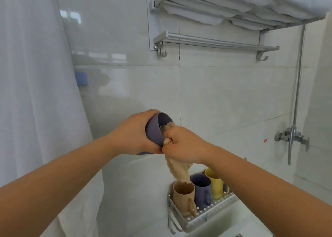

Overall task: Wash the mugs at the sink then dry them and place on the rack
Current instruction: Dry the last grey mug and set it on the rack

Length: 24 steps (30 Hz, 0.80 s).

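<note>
Left hand: the left hand (133,134) grips a grey-purple mug (155,129) from the outside, the fingers curled around its wall. The mug is tilted on its side, and its mouth faces to the right and a little up.

Right hand: the right hand (183,144) is just beside the left hand, on its right. It holds a beige cloth (177,168) with curled fingers and pushes the top part of the cloth into the mouth of the mug.

Cloth: the rest of the cloth hangs down under the right hand. Its lower end reaches the rim of the tan mug (184,198) below.

Rack: a metal rack (203,217) with holes in its floor is fixed on the wall, below the right hand and forearm.

Mugs on rack: three mugs stand upright in a row on the rack. The tan mug is nearest, a second grey-purple mug (201,190) is in the middle, and a yellow mug (214,183) is behind it, partly hidden by the right forearm.

Above the hands: a metal towel shelf (215,42) with a bar and hooks is on the tiled wall, and white towels (233,4) lie on top.

Right of the hands: a shower valve (292,137) with a pipe going up.

Left of the hands: a white curtain (36,92).
</note>
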Tool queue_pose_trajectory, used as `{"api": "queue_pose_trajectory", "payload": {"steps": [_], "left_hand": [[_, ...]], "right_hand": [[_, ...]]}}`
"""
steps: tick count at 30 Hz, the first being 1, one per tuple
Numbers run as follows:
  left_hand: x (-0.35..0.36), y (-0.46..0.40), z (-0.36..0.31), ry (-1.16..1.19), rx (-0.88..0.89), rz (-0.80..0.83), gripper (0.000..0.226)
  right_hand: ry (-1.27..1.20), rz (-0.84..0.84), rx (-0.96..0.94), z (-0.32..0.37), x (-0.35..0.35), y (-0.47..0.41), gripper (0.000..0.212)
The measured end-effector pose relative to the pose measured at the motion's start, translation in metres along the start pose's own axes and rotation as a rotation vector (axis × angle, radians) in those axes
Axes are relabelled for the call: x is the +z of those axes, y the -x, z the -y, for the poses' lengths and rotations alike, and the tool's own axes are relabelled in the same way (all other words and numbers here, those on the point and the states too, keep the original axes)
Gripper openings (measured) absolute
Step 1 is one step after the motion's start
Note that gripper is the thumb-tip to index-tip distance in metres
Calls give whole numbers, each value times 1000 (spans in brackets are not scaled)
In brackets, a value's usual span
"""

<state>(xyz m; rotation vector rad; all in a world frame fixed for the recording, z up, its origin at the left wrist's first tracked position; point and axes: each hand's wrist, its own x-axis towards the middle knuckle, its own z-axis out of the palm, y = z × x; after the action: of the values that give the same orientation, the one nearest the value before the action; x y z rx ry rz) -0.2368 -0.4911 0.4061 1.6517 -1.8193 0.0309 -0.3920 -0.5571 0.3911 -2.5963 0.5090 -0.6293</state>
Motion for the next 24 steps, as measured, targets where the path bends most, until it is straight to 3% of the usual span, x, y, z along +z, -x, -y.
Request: {"api": "queue_pose_trajectory", "payload": {"steps": [6,8,10,12,14,19,24], "left_hand": [[27,7,-4,-384,-2,-281,58],[30,9,-9,-400,8,-265,57],[20,8,-8,-243,-11,-89,64],[-1,5,-4,-13,-153,137,86],[-12,4,1,46,-235,276,89],[-4,10,5,83,-194,143,75],[11,13,6,219,-205,-23,77]], "right_hand": [[-438,-105,178,8,0,-10,35],[-474,-139,210,6,0,-9,32],[-465,-173,229,-1,1,-4,29],[-406,-173,204,-5,-4,2,23],[-316,-121,137,-5,-10,8,20],[-268,75,7,-7,-21,14,28],[-289,0,-14,-3,-24,12,35]]}}
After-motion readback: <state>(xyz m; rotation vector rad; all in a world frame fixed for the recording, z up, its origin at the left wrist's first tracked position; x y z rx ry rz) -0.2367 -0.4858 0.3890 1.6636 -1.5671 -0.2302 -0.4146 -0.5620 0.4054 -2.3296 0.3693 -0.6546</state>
